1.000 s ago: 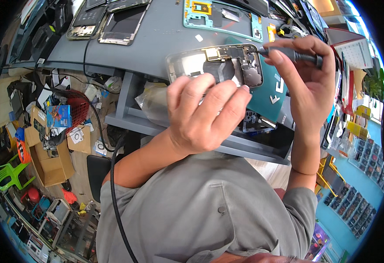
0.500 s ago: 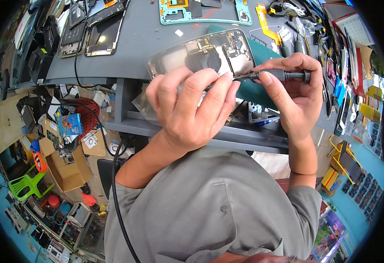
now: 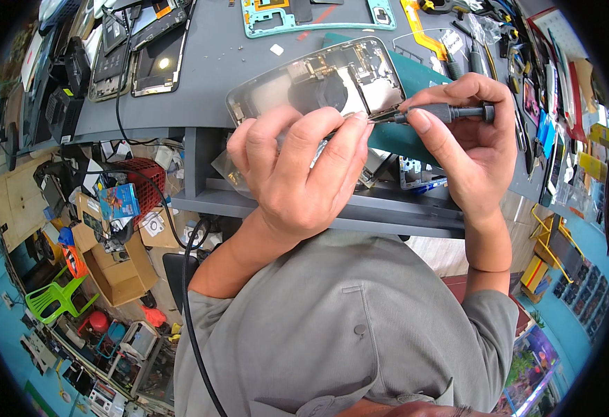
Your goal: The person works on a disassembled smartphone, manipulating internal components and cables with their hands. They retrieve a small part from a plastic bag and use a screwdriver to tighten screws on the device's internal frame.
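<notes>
An opened phone housing point(image 3: 262, 93), with bare metal parts and ribbon strips inside, lies tilted at the near edge of the bench. Over its near edge bends my left hand point(image 3: 297, 170), closed, with its fingertips pressed together at the rim; its thumb is hidden. My right hand point(image 3: 472, 149) is closed round a dark screwdriver point(image 3: 442, 112) with a round end cap. The screwdriver's tip points left and meets the housing's lower right corner, right beside my left fingertips. Whatever lies exactly under the tip is too small to make out.
Under the housing is a green mat point(image 3: 394, 142). A teal phone frame point(image 3: 287, 31) and an orange ribbon cable point(image 3: 421, 35) lie behind. Opened phones point(image 3: 160, 64) stand left, tools crowd the right. Below the bench top, an open drawer point(image 3: 401, 212) holds phone parts. A black cable point(image 3: 192, 333) hangs left.
The view has shifted slightly. My left fingers and the screwdriver keep nearly the same place at the housing's corner, and both grips look unchanged.
</notes>
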### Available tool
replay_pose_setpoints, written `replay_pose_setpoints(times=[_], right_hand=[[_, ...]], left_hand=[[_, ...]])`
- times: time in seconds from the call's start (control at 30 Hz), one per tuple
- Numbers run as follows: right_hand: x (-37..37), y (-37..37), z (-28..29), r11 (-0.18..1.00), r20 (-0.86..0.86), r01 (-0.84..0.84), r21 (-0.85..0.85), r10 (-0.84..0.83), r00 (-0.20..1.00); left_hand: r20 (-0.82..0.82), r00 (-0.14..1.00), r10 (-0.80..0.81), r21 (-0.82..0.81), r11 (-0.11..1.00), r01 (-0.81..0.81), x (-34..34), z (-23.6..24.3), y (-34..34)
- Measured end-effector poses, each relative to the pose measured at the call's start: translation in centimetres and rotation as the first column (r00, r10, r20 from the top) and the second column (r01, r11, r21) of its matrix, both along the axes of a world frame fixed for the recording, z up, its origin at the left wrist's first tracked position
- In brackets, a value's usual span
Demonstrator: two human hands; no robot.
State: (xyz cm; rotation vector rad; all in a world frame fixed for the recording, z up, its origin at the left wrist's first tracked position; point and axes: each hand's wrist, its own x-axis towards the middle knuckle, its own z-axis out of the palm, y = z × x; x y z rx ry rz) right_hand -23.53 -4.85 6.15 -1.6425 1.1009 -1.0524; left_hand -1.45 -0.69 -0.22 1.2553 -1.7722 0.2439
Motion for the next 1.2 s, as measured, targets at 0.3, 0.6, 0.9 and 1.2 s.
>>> replay_pose_setpoints(times=[0.3, 0.6, 0.9, 1.2], right_hand=[[-0.05, -0.02, 0.05, 1.000, -0.016, 0.008, 0.012, -0.008, 1.000], [-0.01, -0.11, -0.05, 1.000, -0.006, 0.004, -0.002, -0.004, 1.000], [0.03, -0.18, 0.01, 1.000, -0.016, 0.006, 0.002, -0.006, 1.000], [-0.14, -0.19, -0.11, 0.997, -0.023, 0.045, -0.054, -0.047, 0.999]], left_hand=[[-0.002, 1.000, -0.004, 0.006, 1.000, 0.004, 0.02, 0.01, 0.01], [-0.003, 1.000, -0.007, 0.013, 1.000, 0.007, 0.00, -0.03, 0.00], [-0.006, 1.000, -0.002, 0.030, 1.000, 0.002, -0.06, 0.11, 0.01], [0.002, 1.000, 0.023, 0.027, 0.999, -0.023, -0.24, -0.09, -0.19]])
